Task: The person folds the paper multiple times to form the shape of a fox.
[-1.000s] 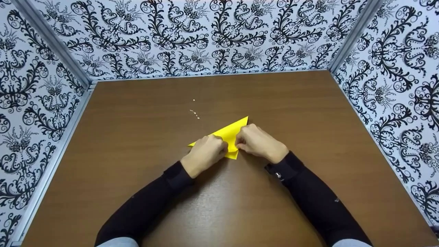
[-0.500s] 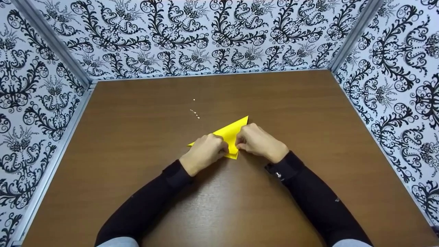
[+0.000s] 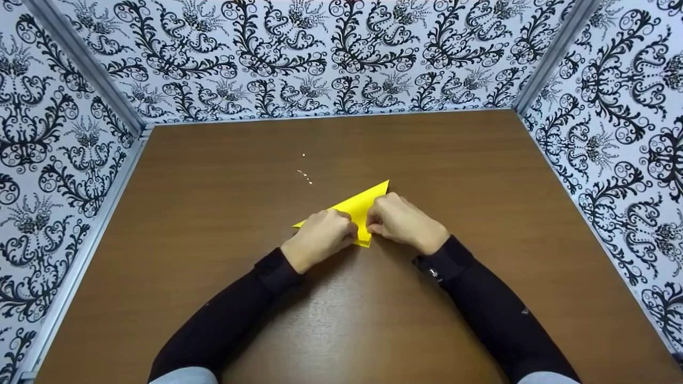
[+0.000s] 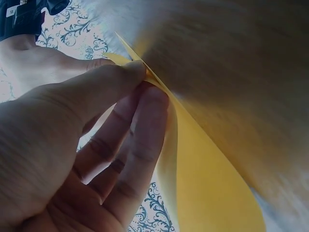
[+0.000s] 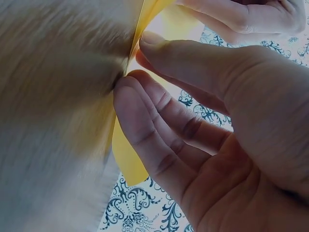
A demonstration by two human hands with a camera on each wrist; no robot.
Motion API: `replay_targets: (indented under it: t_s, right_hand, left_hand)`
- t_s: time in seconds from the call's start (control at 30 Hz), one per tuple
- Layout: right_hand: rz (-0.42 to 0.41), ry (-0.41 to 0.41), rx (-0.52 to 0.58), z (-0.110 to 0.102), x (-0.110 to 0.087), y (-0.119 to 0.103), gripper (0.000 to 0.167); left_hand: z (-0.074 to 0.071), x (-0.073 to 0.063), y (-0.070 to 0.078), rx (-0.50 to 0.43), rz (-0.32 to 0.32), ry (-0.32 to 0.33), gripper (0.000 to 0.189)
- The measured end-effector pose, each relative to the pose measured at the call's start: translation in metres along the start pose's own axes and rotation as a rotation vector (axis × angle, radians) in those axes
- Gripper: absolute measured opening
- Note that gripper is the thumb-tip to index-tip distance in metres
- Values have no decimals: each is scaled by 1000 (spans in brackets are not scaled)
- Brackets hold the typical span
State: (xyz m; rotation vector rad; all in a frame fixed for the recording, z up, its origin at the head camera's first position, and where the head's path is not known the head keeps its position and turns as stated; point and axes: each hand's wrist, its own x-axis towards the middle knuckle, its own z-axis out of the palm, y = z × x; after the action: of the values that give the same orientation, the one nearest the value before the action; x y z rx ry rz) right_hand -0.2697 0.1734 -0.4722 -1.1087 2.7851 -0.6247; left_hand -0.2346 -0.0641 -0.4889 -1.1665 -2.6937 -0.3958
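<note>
A folded sheet of yellow paper [image 3: 356, 207] lies on the wooden table in the middle of the head view, its long folded side running up to the right. My left hand [image 3: 322, 238] covers its lower left part and pinches its near edge. In the left wrist view, thumb and forefinger meet on the raised layer of the yellow paper [image 4: 207, 179]. My right hand [image 3: 404, 221] pinches the paper's right edge. In the right wrist view its thumb and fingertips meet at the paper [image 5: 128, 162], close over the table. Both hands' fingertips are hidden in the head view.
Small pale specks [image 3: 304, 175] lie on the brown table [image 3: 224, 176] behind the paper. Patterned black-and-white panels [image 3: 331, 58] with metal corner posts [image 3: 88, 66] enclose the table's back and sides.
Near the front corner, the paper's upper layer has moved slightly toward the tip, leaving a narrower strip below it. Both hands stay nearly in place.
</note>
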Motion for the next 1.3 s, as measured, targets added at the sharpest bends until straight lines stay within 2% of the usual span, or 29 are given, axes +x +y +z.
replay_targets:
  t_s: [0.17,0.4,0.97,1.3]
  right_hand:
    - [0,2,5,0,0,1,7]
    - [1,12,-4,0,-1,3,7]
    - [-48,-5,3,-1,2,-1,7]
    - [-58,-8,22,1,3,1,7]
  left_hand:
    - [-1,1,-1,33,23,-5,14]
    - [-1,2,-4,-10,33,-19,8]
    - [0,-1,-6,-22,70,-26,11]
    - [-2,-1,-7,-32,63,-54,8]
